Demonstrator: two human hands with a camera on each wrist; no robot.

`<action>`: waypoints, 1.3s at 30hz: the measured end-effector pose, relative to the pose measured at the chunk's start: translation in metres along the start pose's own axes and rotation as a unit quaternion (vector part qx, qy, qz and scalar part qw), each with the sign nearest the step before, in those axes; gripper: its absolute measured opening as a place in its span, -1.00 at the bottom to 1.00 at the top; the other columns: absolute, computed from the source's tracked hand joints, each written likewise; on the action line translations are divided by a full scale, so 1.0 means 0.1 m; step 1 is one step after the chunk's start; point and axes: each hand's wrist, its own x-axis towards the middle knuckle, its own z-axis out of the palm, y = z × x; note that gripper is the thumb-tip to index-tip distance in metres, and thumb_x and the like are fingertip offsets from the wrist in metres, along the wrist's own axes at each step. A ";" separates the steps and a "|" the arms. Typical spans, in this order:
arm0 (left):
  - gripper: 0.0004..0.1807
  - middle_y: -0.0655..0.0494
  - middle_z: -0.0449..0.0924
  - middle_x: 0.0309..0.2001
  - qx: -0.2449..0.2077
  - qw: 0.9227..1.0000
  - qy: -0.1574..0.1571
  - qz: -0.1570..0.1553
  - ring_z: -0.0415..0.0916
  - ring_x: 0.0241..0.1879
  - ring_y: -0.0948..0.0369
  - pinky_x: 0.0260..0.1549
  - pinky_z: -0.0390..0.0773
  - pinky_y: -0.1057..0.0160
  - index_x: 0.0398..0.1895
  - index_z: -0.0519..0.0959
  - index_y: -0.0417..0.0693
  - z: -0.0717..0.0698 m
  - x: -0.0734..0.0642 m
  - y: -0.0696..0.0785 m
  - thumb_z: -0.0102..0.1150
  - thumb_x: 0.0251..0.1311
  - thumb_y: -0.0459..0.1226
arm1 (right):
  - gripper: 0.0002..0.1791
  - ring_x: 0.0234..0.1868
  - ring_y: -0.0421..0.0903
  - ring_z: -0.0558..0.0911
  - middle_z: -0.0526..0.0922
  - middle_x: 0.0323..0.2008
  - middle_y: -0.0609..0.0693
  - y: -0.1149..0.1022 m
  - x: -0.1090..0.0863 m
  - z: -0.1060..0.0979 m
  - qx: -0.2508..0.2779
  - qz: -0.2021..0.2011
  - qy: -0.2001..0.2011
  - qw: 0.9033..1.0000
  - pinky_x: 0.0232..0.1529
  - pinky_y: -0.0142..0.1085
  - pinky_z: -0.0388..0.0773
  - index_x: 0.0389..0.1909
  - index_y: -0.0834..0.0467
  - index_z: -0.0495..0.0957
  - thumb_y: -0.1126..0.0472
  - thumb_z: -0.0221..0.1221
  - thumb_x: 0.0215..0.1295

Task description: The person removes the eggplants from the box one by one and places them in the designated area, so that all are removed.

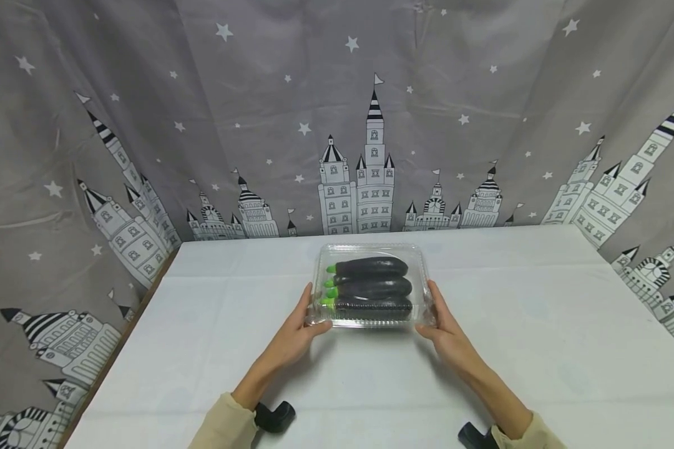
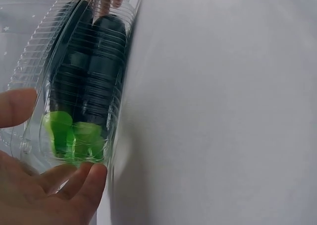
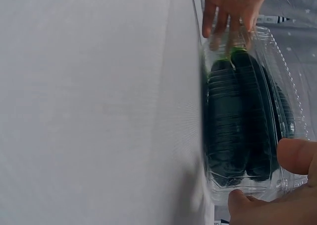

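Note:
A clear plastic clamshell container with several dark eggplants inside is between both hands, near the middle of the white table. Their bright green stem ends point toward the left hand. The left hand grips the container's left end, thumb at the upper rim and fingers lower down. At the opposite end, the right hand holds it the same way, its thumb pressing near the rim. The lid appears closed. Whether the container touches the table or hangs just above it, I cannot tell.
A white cloth covers the table, whose left edge shows wood. Behind and around it hangs a grey curtain printed with castles and stars. Black wrist mounts stick out by the beige sleeves.

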 end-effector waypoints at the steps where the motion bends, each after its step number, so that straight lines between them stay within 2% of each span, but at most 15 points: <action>1: -0.04 -0.21 -0.10 0.54 0.002 1.000 0.000 0.000 -0.09 0.47 -0.18 0.35 -0.02 -0.24 0.59 -0.28 -0.12 0.00 0.00 0.00 0.13 0.34 -0.23 | -0.07 0.51 0.17 -0.41 -0.47 0.54 0.18 0.00 0.00 0.00 -0.003 0.001 -0.002 1.000 0.42 0.10 -0.40 0.57 0.17 -0.36 0.49 -0.02 0.36; 6: -0.10 -0.17 -0.23 0.55 0.041 0.999 -0.005 0.002 -0.24 0.51 -0.10 0.39 -0.19 -0.15 0.57 -0.28 -0.21 0.00 0.00 0.01 0.03 0.39 -0.20 | -0.10 0.52 0.15 -0.39 -0.45 0.55 0.17 0.02 0.00 0.00 -0.014 0.002 -0.005 1.000 0.42 0.10 -0.39 0.57 0.18 -0.36 0.46 -0.03 0.39; 10: -0.15 -0.18 -0.21 0.54 0.069 0.998 -0.006 -0.002 -0.21 0.50 -0.08 0.40 -0.17 -0.08 0.56 -0.24 -0.27 -0.03 -0.03 0.04 -0.02 0.41 -0.18 | -0.10 0.52 0.16 -0.37 -0.44 0.55 0.19 0.02 0.00 0.00 -0.015 0.001 -0.005 1.000 0.42 0.11 -0.38 0.57 0.19 -0.35 0.46 -0.03 0.39; 12: -0.16 -0.24 -0.13 0.52 0.053 0.999 0.002 0.000 -0.12 0.48 -0.13 0.39 -0.09 -0.10 0.56 -0.19 -0.29 -0.04 -0.04 0.04 0.01 0.40 -0.20 | -0.10 0.52 0.16 -0.37 -0.43 0.55 0.19 0.02 0.00 0.00 -0.013 0.000 -0.007 1.000 0.42 0.10 -0.37 0.57 0.18 -0.35 0.46 -0.03 0.39; 14: -0.16 -0.29 0.04 0.47 0.020 1.000 0.015 0.008 0.07 0.43 -0.16 0.35 0.08 -0.13 0.55 -0.14 -0.30 -0.04 -0.04 0.02 0.07 0.38 -0.25 | -0.10 0.52 0.15 -0.37 -0.44 0.55 0.18 0.01 0.00 0.00 -0.012 0.002 -0.010 1.000 0.42 0.11 -0.37 0.57 0.17 -0.36 0.46 -0.02 0.40; 18: -0.16 -0.35 0.30 0.33 -0.045 0.998 0.038 0.033 0.40 0.22 -0.20 0.18 0.38 -0.12 0.53 -0.07 -0.36 -0.01 -0.05 -0.02 0.15 0.31 -0.37 | -0.10 0.52 0.17 -0.36 -0.42 0.55 0.17 -0.01 0.00 -0.01 -0.019 0.010 -0.014 1.000 0.42 0.13 -0.37 0.58 0.15 -0.36 0.45 -0.02 0.40; 19: -0.16 -0.35 0.30 0.33 -0.051 0.997 0.038 0.036 0.41 0.22 -0.19 0.18 0.37 -0.11 0.52 -0.07 -0.37 0.00 -0.04 -0.01 0.15 0.31 -0.38 | -0.10 0.52 0.18 -0.35 -0.41 0.55 0.17 -0.02 0.01 -0.01 -0.022 0.012 -0.014 1.000 0.42 0.14 -0.37 0.58 0.15 -0.35 0.45 -0.02 0.40; 21: -0.18 -0.34 0.20 0.39 -0.050 0.997 0.033 0.039 0.29 0.31 -0.18 0.25 0.27 -0.12 0.52 -0.09 -0.39 0.01 -0.04 -0.01 0.12 0.33 -0.38 | -0.10 0.52 0.21 -0.33 -0.41 0.55 0.19 -0.02 0.01 -0.02 -0.024 0.014 -0.013 1.000 0.41 0.15 -0.36 0.58 0.16 -0.35 0.45 -0.02 0.40; 26: -0.26 -0.26 0.06 0.46 -0.013 0.999 0.035 0.026 -0.05 0.47 -0.14 0.38 -0.03 -0.11 0.52 -0.05 -0.34 0.00 -0.05 0.02 0.02 0.39 -0.33 | -0.11 0.51 0.25 -0.31 -0.41 0.55 0.21 -0.01 0.00 -0.02 -0.018 0.016 -0.013 1.000 0.41 0.16 -0.35 0.57 0.20 -0.35 0.45 -0.03 0.40; 29: -0.33 -0.25 0.16 0.43 0.006 0.999 0.042 0.021 0.03 0.44 -0.13 0.36 0.02 -0.11 0.53 0.01 -0.29 -0.01 -0.06 0.02 -0.06 0.43 -0.32 | -0.12 0.52 0.23 -0.34 -0.41 0.55 0.20 -0.01 0.00 -0.03 -0.022 0.021 -0.014 0.999 0.41 0.15 -0.36 0.57 0.20 -0.36 0.43 -0.03 0.42; 32: -0.36 -0.28 0.27 0.37 0.011 0.999 0.039 0.020 0.22 0.36 -0.15 0.30 0.18 -0.14 0.54 0.01 -0.26 -0.02 -0.08 0.01 -0.10 0.48 -0.31 | -0.12 0.52 0.21 -0.35 -0.41 0.55 0.19 0.00 0.00 -0.03 -0.028 0.026 -0.013 0.999 0.41 0.15 -0.37 0.57 0.18 -0.35 0.42 -0.03 0.42; 36: -0.32 -0.32 0.36 0.29 -0.021 0.999 0.032 0.029 0.37 0.26 -0.15 0.23 0.30 -0.12 0.54 -0.03 -0.28 -0.02 -0.09 0.00 -0.05 0.46 -0.34 | -0.11 0.52 0.25 -0.27 -0.37 0.55 0.20 -0.01 -0.01 -0.04 -0.022 0.024 -0.005 0.999 0.41 0.17 -0.29 0.57 0.18 -0.32 0.44 -0.02 0.39; 39: -0.31 -0.32 0.37 0.28 -0.052 0.997 0.036 0.033 0.41 0.23 -0.13 0.22 0.33 -0.08 0.53 0.00 -0.31 -0.03 -0.08 -0.01 0.00 0.43 -0.37 | -0.11 0.52 0.26 -0.24 -0.36 0.55 0.20 0.00 -0.01 -0.05 -0.007 0.020 -0.004 1.000 0.41 0.17 -0.26 0.57 0.18 -0.30 0.46 -0.01 0.38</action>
